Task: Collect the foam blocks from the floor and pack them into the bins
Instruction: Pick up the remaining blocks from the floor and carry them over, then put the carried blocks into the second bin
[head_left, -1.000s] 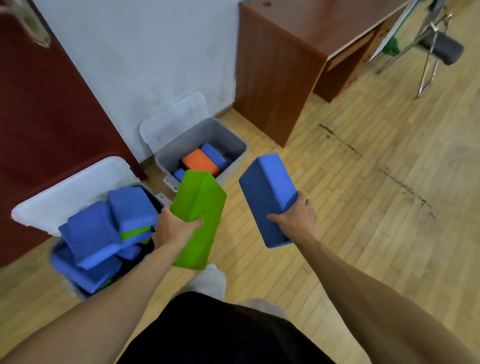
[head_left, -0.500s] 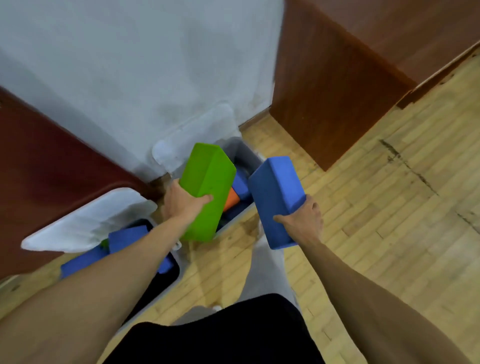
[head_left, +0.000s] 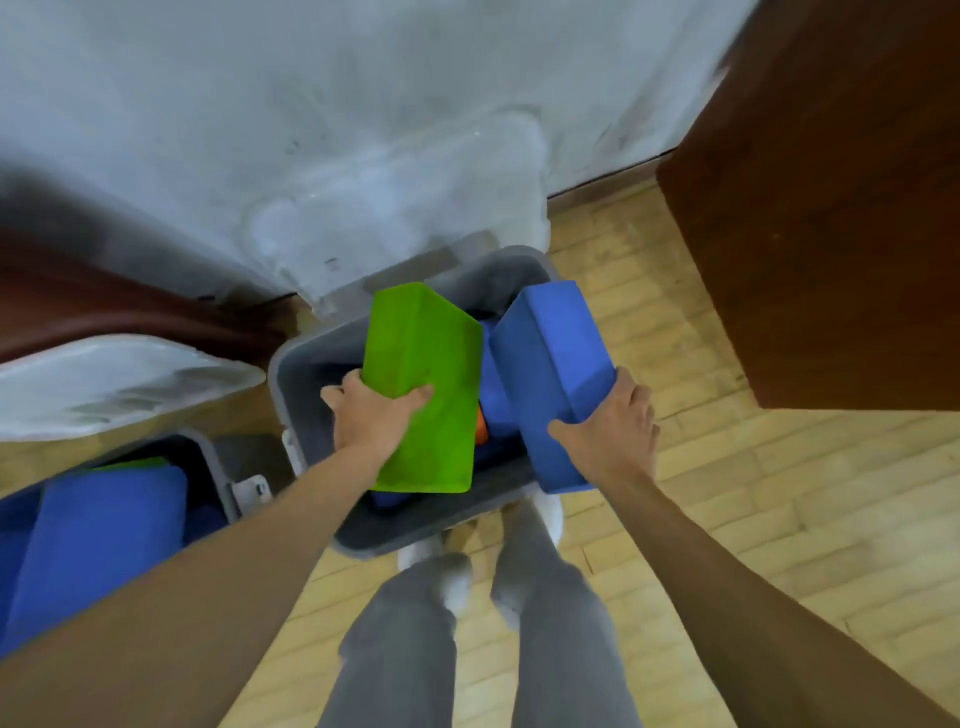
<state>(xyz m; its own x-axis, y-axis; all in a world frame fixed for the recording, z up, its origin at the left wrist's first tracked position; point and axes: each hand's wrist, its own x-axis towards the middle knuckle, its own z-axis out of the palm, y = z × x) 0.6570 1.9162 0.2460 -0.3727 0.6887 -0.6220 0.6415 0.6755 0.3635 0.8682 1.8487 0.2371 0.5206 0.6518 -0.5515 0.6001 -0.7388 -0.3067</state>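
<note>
Over the grey bin (head_left: 291, 374) by the wall, we see 2 hands, each holding 1 foam block. The left hand (head_left: 371, 415) curls round the lower edge of the green block (head_left: 421, 384), tilted above the bin's opening. The right hand (head_left: 610, 434) grips the near end of the blue block (head_left: 550, 379), which hangs over the bin's right rim, just beside the green one.

We count 2 bins. The second bin (head_left: 215, 467), at the left, is cut off by the frame and the left forearm, and holds blue blocks (head_left: 104, 525) whose number we cannot tell, with 1 green sliver at the back. There are 2 pale lids: 1 (head_left: 119, 379) behind the second bin, 1 (head_left: 415, 208) blurred against the wall. Inside the grey bin we make out blue foam and 1 orange sliver (head_left: 482, 428), mostly hidden by the held blocks. A brown cabinet (head_left: 831, 208) stands on the wooden floor (head_left: 753, 493) at the right.
</note>
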